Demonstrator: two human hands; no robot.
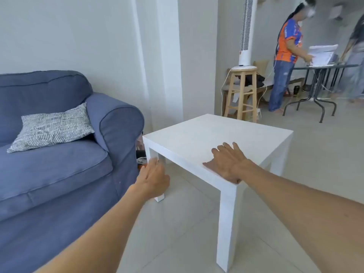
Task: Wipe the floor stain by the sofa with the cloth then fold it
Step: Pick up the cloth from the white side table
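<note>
White laminate square side table (197,134) is pressed flat by the open, empty right hand (226,164); the open left hand (153,180), at nine o'clock, holds nothing. No cloth is seen; presumably soft, light, best pinched at an edge.

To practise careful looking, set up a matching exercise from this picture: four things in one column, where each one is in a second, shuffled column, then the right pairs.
Things:
1. right hand
2. left hand
3. patterned cushion
4. tower fan

Places:
A. on the wooden stool
B. flat on the white table
C. on the blue sofa
D. in front of the table's left leg

Pairs: 1-B, 2-D, 3-C, 4-A
</note>
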